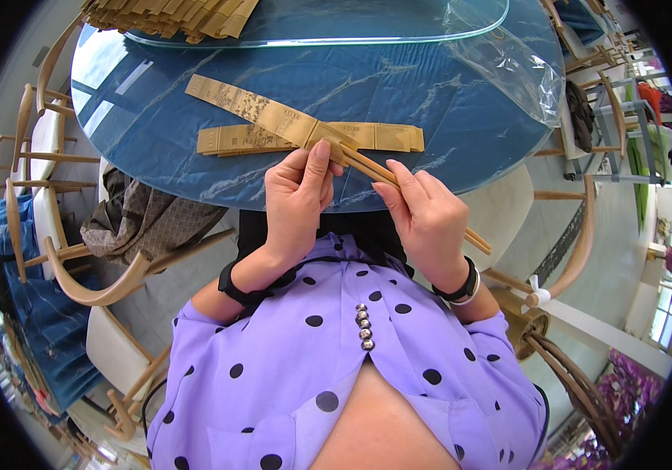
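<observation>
A printed brown paper chopstick sleeve [261,112] slants over the table's near edge, its lower end pinched between the thumb and fingers of my left hand [298,184]. A pair of wooden chopsticks [369,166] sits partly inside that end. My right hand [426,205] is closed around the chopsticks, whose other ends stick out below it to the right. Under the slanted sleeve, a flat stack of similar paper sleeves [387,136] lies crosswise on the blue table [336,86].
A big pile of brown sleeves [171,17] rests at the far left on a glass turntable [336,41]. Crumpled clear plastic [512,70] lies at the table's right. Wooden chairs stand around; a grey-brown patterned cloth [144,215] hangs over the chair [108,290] at left.
</observation>
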A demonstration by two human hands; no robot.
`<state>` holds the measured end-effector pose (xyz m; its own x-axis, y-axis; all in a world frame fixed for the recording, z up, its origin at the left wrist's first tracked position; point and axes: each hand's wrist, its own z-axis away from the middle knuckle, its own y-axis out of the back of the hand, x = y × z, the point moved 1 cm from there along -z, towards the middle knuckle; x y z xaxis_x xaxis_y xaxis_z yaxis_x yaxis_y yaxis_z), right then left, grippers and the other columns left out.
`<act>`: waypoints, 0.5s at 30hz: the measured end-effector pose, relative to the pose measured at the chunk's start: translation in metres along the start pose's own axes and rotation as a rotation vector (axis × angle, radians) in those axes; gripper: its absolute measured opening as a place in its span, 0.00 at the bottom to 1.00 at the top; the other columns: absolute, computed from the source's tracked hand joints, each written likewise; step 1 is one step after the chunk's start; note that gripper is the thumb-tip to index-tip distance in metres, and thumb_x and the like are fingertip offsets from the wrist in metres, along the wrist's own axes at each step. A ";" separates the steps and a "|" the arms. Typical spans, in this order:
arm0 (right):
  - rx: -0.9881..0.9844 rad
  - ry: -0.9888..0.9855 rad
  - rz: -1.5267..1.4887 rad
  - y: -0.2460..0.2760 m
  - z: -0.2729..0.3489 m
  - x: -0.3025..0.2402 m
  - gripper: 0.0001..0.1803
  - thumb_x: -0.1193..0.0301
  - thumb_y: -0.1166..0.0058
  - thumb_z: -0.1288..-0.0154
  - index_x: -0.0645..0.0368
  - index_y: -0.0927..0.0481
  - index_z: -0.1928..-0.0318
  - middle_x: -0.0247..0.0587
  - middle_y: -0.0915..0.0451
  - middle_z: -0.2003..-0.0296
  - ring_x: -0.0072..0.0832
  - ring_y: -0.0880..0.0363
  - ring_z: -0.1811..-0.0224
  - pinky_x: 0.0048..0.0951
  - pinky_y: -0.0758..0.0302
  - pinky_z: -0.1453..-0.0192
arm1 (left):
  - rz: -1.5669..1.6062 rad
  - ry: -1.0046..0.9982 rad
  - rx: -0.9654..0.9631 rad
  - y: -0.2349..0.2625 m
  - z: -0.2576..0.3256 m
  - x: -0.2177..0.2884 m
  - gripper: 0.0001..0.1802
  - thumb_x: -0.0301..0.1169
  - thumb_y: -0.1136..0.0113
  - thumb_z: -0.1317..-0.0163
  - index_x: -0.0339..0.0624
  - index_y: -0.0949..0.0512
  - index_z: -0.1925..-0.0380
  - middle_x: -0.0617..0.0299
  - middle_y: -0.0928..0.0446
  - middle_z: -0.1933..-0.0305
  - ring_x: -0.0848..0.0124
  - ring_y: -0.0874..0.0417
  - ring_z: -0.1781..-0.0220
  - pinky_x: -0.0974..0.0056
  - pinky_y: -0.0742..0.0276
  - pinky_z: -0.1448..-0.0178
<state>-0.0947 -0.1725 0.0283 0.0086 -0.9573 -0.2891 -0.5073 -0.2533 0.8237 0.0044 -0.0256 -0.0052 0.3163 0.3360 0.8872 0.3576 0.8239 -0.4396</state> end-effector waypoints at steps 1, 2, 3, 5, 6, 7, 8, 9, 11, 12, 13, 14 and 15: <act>-0.003 -0.002 -0.002 -0.001 0.000 -0.001 0.18 0.62 0.33 0.34 0.63 0.15 0.52 0.37 0.28 0.77 0.33 0.25 0.77 0.33 0.28 0.75 | 0.016 -0.007 0.004 0.000 -0.001 0.000 0.22 0.41 0.45 0.21 0.34 0.21 0.70 0.75 0.38 0.85 0.86 0.45 0.84 0.73 0.52 0.80; -0.005 -0.004 -0.004 -0.001 0.000 -0.002 0.18 0.62 0.33 0.34 0.63 0.15 0.52 0.37 0.28 0.77 0.33 0.25 0.77 0.33 0.28 0.75 | 0.051 0.016 -0.003 0.000 -0.002 0.002 0.22 0.41 0.45 0.21 0.34 0.21 0.70 0.75 0.38 0.85 0.86 0.45 0.84 0.73 0.51 0.80; -0.007 -0.005 -0.006 -0.002 0.001 -0.002 0.18 0.62 0.33 0.34 0.63 0.15 0.52 0.37 0.27 0.77 0.33 0.25 0.77 0.33 0.28 0.75 | 0.087 0.039 -0.010 -0.001 -0.002 0.005 0.21 0.40 0.45 0.21 0.34 0.21 0.70 0.75 0.38 0.85 0.86 0.44 0.84 0.73 0.51 0.80; -0.008 -0.012 -0.009 -0.003 0.002 -0.005 0.18 0.63 0.33 0.34 0.63 0.15 0.52 0.37 0.27 0.76 0.33 0.24 0.77 0.33 0.28 0.75 | 0.106 0.040 -0.022 0.001 -0.003 0.004 0.21 0.40 0.44 0.21 0.34 0.21 0.70 0.74 0.37 0.84 0.86 0.44 0.84 0.73 0.51 0.80; -0.012 -0.017 -0.018 -0.004 0.002 -0.004 0.18 0.63 0.33 0.34 0.64 0.15 0.52 0.37 0.27 0.76 0.33 0.24 0.77 0.33 0.28 0.74 | 0.084 0.023 -0.020 0.003 -0.004 0.001 0.21 0.39 0.44 0.21 0.34 0.21 0.70 0.74 0.37 0.84 0.86 0.44 0.83 0.73 0.51 0.79; -0.020 -0.017 -0.050 -0.005 0.001 -0.004 0.18 0.63 0.33 0.34 0.64 0.16 0.51 0.38 0.27 0.76 0.33 0.24 0.77 0.33 0.28 0.74 | 0.062 0.006 -0.017 0.004 -0.005 0.000 0.20 0.39 0.44 0.21 0.34 0.21 0.70 0.74 0.36 0.83 0.86 0.44 0.83 0.73 0.51 0.79; -0.028 -0.016 -0.082 -0.006 0.000 -0.003 0.18 0.63 0.34 0.33 0.64 0.16 0.51 0.38 0.26 0.76 0.34 0.24 0.77 0.34 0.28 0.74 | 0.051 -0.026 0.015 0.004 -0.004 0.000 0.20 0.39 0.44 0.21 0.34 0.20 0.69 0.74 0.35 0.82 0.86 0.44 0.83 0.73 0.51 0.79; -0.032 -0.011 -0.108 -0.006 -0.001 -0.004 0.18 0.63 0.34 0.33 0.64 0.16 0.50 0.38 0.26 0.76 0.34 0.25 0.77 0.34 0.28 0.74 | 0.046 -0.064 0.044 0.002 -0.003 0.003 0.19 0.38 0.44 0.21 0.34 0.20 0.68 0.73 0.34 0.81 0.86 0.44 0.82 0.74 0.51 0.79; -0.083 0.004 -0.189 -0.003 0.001 0.002 0.18 0.64 0.35 0.33 0.64 0.16 0.50 0.38 0.26 0.76 0.34 0.25 0.77 0.34 0.28 0.74 | 0.045 -0.139 0.091 0.003 -0.003 0.009 0.18 0.38 0.44 0.21 0.34 0.19 0.67 0.72 0.31 0.79 0.86 0.45 0.82 0.74 0.51 0.79; -0.108 0.014 -0.230 0.000 0.003 0.007 0.18 0.64 0.35 0.32 0.64 0.16 0.49 0.38 0.26 0.76 0.34 0.25 0.77 0.34 0.28 0.74 | 0.050 -0.178 0.107 0.008 -0.004 0.013 0.18 0.37 0.45 0.21 0.34 0.18 0.66 0.71 0.29 0.77 0.86 0.45 0.82 0.74 0.51 0.79; -0.112 0.042 -0.194 0.003 0.006 0.013 0.18 0.63 0.36 0.32 0.63 0.16 0.48 0.38 0.27 0.76 0.34 0.25 0.77 0.34 0.29 0.74 | 0.051 -0.219 0.130 0.012 -0.005 0.019 0.18 0.37 0.45 0.21 0.34 0.18 0.65 0.70 0.26 0.76 0.86 0.46 0.81 0.74 0.51 0.79; -0.116 0.071 -0.160 0.008 0.011 0.020 0.19 0.63 0.37 0.31 0.63 0.16 0.47 0.37 0.27 0.76 0.33 0.26 0.77 0.34 0.30 0.74 | 0.076 -0.273 0.127 0.015 -0.006 0.024 0.17 0.37 0.45 0.21 0.34 0.17 0.63 0.66 0.20 0.71 0.87 0.46 0.81 0.75 0.50 0.79; -0.118 0.100 -0.125 0.012 0.017 0.027 0.19 0.62 0.38 0.30 0.62 0.16 0.46 0.37 0.28 0.76 0.33 0.26 0.77 0.34 0.30 0.74 | 0.090 -0.287 0.148 0.017 -0.006 0.027 0.17 0.36 0.45 0.21 0.33 0.17 0.63 0.65 0.19 0.70 0.87 0.47 0.81 0.75 0.50 0.79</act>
<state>-0.1154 -0.1995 0.0223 0.1533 -0.9250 -0.3475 -0.3929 -0.3798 0.8375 0.0243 -0.0056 0.0108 0.0723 0.5079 0.8584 0.2011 0.8356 -0.5113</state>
